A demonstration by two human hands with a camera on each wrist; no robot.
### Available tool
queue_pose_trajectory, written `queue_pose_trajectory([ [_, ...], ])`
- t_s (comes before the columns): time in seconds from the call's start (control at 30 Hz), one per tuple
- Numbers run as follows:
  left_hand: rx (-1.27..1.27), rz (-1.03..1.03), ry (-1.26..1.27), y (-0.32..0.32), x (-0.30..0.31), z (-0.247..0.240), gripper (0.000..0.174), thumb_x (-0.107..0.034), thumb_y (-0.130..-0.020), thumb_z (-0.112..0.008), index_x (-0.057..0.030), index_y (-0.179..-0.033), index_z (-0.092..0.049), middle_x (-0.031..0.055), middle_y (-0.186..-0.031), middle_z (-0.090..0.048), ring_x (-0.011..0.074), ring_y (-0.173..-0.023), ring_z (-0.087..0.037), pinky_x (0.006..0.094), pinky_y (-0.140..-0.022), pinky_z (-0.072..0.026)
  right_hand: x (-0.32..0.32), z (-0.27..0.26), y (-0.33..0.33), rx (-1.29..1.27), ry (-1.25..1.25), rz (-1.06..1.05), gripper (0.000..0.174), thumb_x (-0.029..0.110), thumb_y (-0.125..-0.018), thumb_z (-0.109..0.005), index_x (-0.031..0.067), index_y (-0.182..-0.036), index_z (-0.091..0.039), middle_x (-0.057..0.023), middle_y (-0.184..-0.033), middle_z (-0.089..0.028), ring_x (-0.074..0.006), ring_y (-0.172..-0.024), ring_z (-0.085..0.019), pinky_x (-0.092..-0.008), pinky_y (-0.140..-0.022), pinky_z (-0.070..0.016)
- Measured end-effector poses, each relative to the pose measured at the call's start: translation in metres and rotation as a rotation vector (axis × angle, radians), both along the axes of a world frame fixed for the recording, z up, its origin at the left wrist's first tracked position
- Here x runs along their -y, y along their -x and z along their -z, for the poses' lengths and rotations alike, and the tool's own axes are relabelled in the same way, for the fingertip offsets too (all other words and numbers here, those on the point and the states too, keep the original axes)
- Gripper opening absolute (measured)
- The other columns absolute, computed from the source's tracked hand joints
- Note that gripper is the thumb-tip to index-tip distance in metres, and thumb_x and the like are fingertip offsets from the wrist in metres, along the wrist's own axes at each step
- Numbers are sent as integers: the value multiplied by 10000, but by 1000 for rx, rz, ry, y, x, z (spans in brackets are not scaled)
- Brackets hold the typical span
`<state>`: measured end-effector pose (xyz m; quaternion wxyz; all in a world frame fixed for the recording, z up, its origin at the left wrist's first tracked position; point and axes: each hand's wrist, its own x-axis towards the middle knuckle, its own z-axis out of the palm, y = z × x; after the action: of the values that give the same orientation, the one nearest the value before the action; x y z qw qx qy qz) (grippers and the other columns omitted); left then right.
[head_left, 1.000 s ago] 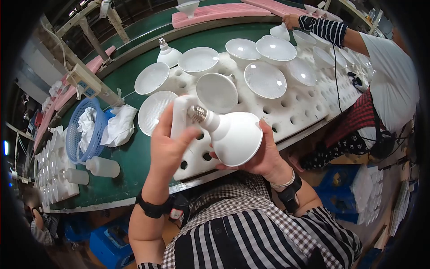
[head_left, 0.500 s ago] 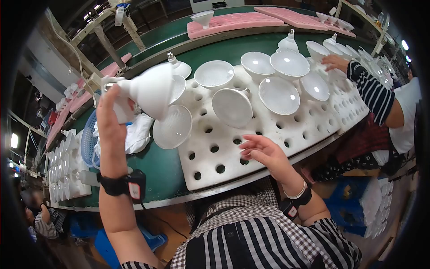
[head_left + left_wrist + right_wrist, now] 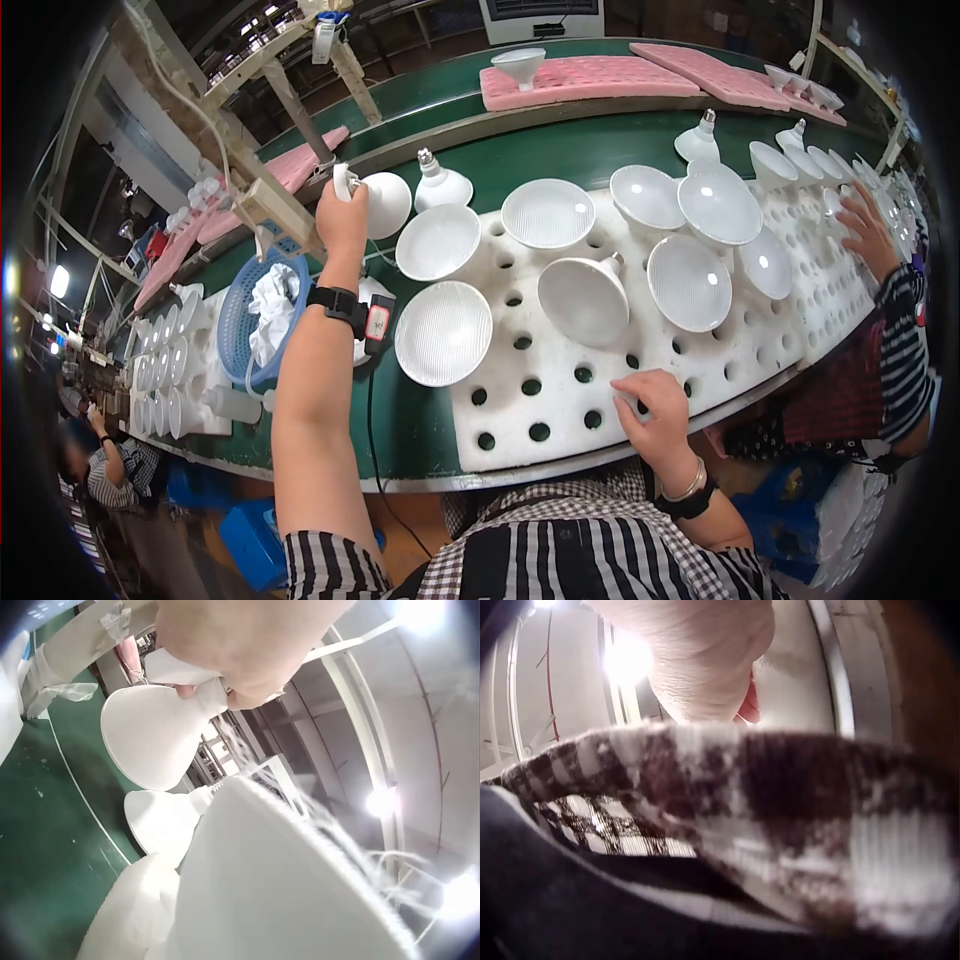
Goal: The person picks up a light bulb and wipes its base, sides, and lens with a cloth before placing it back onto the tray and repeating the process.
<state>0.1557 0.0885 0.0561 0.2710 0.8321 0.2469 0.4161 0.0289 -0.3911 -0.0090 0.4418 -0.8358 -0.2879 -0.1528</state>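
My left hand (image 3: 343, 222) reaches out to the far left of the green table and grips a white reflector bulb (image 3: 388, 203) by its neck. A small white piece (image 3: 176, 669) is also in that hand, beside the bulb's neck. The bulb's wide end is down towards the tabletop in the left wrist view, next to another bulb (image 3: 440, 183) standing with its screw base up. My right hand (image 3: 655, 415) hovers over the near part of a white foam board (image 3: 560, 440), fingers loosely curled, with nothing seen in it. The right wrist view shows mostly checked cloth (image 3: 705, 765).
Several reflector bulbs (image 3: 548, 213) stand face up in the board's holes. To the left are a blue basket (image 3: 232, 325) with white cloth and a white bottle (image 3: 230, 404). A post with a socket box (image 3: 275, 222) rises by my left hand. Another person's hand (image 3: 868, 232) is at the right.
My right hand has let go of the bulb and drawn back over the board. My left hand has carried the bulb away to the far left, turning its wide end down.
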Motion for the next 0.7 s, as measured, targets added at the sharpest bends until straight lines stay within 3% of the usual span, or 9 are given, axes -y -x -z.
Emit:
queue_pose_trajectory([
  [0.27, -44, -94, 2, -33, -23, 33, 342, -268, -786, -688, -60, -1056, -661, 174, -955, -701, 366, -913, -662, 455, -803, -501, -3, -4, -4, 47, 53, -44, 196, 42, -689, -731, 88, -878, -707, -46, -862, -682, -256, -801, -619, -369, -746, -469],
  [0.53, -150, -204, 51, -41, -52, 55, 413, -277, -822, -679, -56, -1168, -631, 213, -1102, -662, 379, -1027, -632, 480, -882, -485, -6, -4, -4, 69, 90, -26, 194, 34, -674, -733, 92, -858, -705, -40, -856, -674, -250, -789, -611, -366, -743, -468],
  [0.67, -51, -214, 77, -40, -38, 39, 431, -283, -832, -686, -28, -1174, -618, 203, -1071, -674, 365, -1006, -645, 461, -870, -489, -7, -4, -3, 88, 92, -22, 188, 34, -679, -731, 86, -858, -704, -44, -851, -671, -252, -786, -610, -368, -742, -468],
  [0.7, 24, -103, 89, -38, -29, 30, 434, -290, -838, -688, -15, -1167, -617, 190, -1049, -681, 353, -988, -653, 447, -858, -492, -6, -3, -4, 95, 82, -22, 187, 35, -682, -732, 83, -860, -703, -46, -854, -670, -254, -788, -610, -369, -742, -468],
])
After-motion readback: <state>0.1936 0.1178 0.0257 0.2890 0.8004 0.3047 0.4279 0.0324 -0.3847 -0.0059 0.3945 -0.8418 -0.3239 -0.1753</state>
